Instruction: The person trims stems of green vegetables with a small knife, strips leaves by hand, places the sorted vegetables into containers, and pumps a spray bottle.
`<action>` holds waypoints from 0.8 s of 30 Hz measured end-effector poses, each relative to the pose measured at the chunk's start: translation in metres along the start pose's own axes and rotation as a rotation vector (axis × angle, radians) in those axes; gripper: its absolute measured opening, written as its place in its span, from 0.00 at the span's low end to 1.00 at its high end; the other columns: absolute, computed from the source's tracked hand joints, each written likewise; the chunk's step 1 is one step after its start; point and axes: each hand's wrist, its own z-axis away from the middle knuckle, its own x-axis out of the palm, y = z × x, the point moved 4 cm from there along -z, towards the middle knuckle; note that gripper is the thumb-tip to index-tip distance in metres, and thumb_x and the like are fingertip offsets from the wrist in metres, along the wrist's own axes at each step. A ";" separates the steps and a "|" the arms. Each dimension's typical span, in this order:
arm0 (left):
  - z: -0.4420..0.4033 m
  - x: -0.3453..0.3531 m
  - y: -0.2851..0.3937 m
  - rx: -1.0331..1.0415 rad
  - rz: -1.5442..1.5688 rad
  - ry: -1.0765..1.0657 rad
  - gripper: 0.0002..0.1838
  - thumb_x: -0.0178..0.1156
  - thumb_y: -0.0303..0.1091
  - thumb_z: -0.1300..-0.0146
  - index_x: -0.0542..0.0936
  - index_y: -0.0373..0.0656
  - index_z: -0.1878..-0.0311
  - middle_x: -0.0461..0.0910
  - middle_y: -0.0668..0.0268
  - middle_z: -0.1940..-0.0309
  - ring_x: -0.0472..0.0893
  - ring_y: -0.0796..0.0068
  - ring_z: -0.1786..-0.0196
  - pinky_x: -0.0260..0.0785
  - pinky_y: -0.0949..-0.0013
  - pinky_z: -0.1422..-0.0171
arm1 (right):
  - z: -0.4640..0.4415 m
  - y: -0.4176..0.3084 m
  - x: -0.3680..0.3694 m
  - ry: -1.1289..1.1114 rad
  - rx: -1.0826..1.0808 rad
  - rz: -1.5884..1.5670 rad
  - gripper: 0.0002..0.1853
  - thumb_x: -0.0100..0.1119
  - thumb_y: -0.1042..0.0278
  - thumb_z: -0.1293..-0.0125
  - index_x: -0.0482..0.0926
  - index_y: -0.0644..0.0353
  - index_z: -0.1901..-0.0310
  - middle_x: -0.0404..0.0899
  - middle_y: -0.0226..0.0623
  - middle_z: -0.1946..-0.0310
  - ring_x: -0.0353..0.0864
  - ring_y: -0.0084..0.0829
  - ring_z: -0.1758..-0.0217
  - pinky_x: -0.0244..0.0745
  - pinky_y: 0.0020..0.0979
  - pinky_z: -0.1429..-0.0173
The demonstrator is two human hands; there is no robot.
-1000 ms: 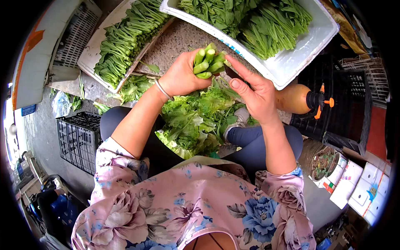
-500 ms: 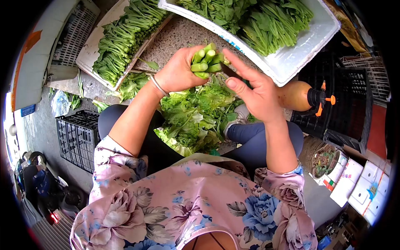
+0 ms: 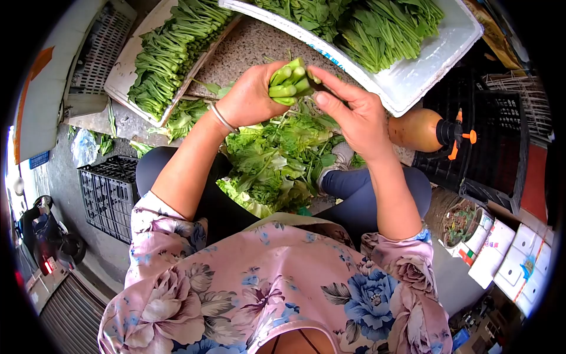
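Note:
My left hand (image 3: pixel 250 97), with a bangle at the wrist, is wrapped around a bunch of thick green vegetable stalks (image 3: pixel 285 88), cut ends pointing up and right. My right hand (image 3: pixel 354 115) is closed on a knife, mostly hidden by the fingers; a bit of its dark blade (image 3: pixel 317 86) shows against the stalks' right side. The right thumb and forefinger sit close to the cut ends. Beneath both hands lies a heap of loose leafy greens (image 3: pixel 277 159) on the ground between my legs.
Ahead stand a white foam box (image 3: pixel 407 103) of greens and, to its left, a tray (image 3: pixel 121 82) of lined-up stalks. An orange spray bottle (image 3: pixel 415 130) and black crates (image 3: pixel 492 147) are on the right. Another black crate (image 3: pixel 109 197) is at left, a scooter (image 3: pixel 50 236) beyond it.
My right hand has shifted slightly left and up, its forefinger and thumb closer to the stalk ends. Less of the blade shows. The scooter has moved away toward the left.

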 end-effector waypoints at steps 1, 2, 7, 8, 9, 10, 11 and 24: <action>0.000 0.000 0.001 0.023 -0.039 0.008 0.20 0.62 0.23 0.59 0.73 0.38 0.58 0.77 0.65 0.73 0.73 0.80 0.70 0.68 0.73 0.61 | -0.002 0.003 0.001 0.003 0.002 0.000 0.18 0.57 0.66 0.40 0.73 0.57 0.47 0.79 0.35 0.58 0.76 0.19 0.57 0.69 0.22 0.51; -0.001 0.001 0.001 0.046 -0.077 0.014 0.20 0.62 0.23 0.58 0.73 0.38 0.58 0.77 0.65 0.73 0.73 0.80 0.70 0.69 0.74 0.61 | -0.004 0.006 0.000 0.027 0.012 -0.016 0.18 0.57 0.66 0.40 0.74 0.57 0.48 0.80 0.35 0.59 0.77 0.19 0.58 0.70 0.21 0.53; -0.006 0.001 -0.007 0.108 -0.009 0.067 0.19 0.59 0.22 0.56 0.72 0.38 0.56 0.76 0.70 0.69 0.73 0.83 0.70 0.69 0.76 0.61 | -0.006 -0.011 -0.006 0.214 -0.125 0.258 0.21 0.56 0.66 0.40 0.71 0.58 0.45 0.81 0.35 0.64 0.76 0.18 0.63 0.71 0.21 0.57; -0.006 0.002 -0.009 0.084 0.109 0.026 0.20 0.59 0.21 0.55 0.72 0.38 0.55 0.77 0.69 0.67 0.75 0.83 0.67 0.69 0.76 0.59 | -0.008 -0.005 -0.013 0.213 -0.020 0.081 0.23 0.56 0.66 0.39 0.67 0.60 0.42 0.80 0.34 0.66 0.75 0.17 0.65 0.70 0.20 0.59; -0.007 0.003 -0.007 0.061 0.226 -0.014 0.21 0.60 0.21 0.55 0.72 0.38 0.53 0.78 0.68 0.65 0.76 0.83 0.65 0.70 0.76 0.57 | -0.009 -0.001 -0.019 0.210 0.084 -0.095 0.26 0.56 0.66 0.39 0.63 0.61 0.40 0.79 0.33 0.69 0.73 0.17 0.68 0.70 0.20 0.61; -0.006 0.003 0.000 0.043 0.256 -0.025 0.16 0.59 0.21 0.56 0.74 0.37 0.60 0.78 0.69 0.70 0.75 0.82 0.66 0.69 0.76 0.57 | -0.006 -0.005 -0.020 0.017 0.157 -0.153 0.30 0.56 0.66 0.39 0.57 0.63 0.37 0.76 0.29 0.71 0.69 0.14 0.71 0.67 0.18 0.66; -0.006 0.001 0.001 0.046 0.256 -0.022 0.16 0.59 0.21 0.56 0.74 0.37 0.60 0.78 0.69 0.70 0.75 0.82 0.66 0.69 0.76 0.57 | -0.003 -0.008 -0.018 0.014 0.154 -0.151 0.30 0.56 0.66 0.39 0.57 0.63 0.37 0.76 0.29 0.71 0.69 0.14 0.71 0.67 0.18 0.66; 0.012 0.012 -0.011 -0.115 0.796 -0.605 0.25 0.62 0.21 0.62 0.72 0.33 0.54 0.76 0.63 0.71 0.75 0.76 0.69 0.68 0.76 0.65 | 0.005 -0.010 -0.006 -0.285 -0.032 -0.130 0.21 0.57 0.68 0.40 0.70 0.57 0.45 0.81 0.33 0.62 0.74 0.15 0.63 0.71 0.19 0.56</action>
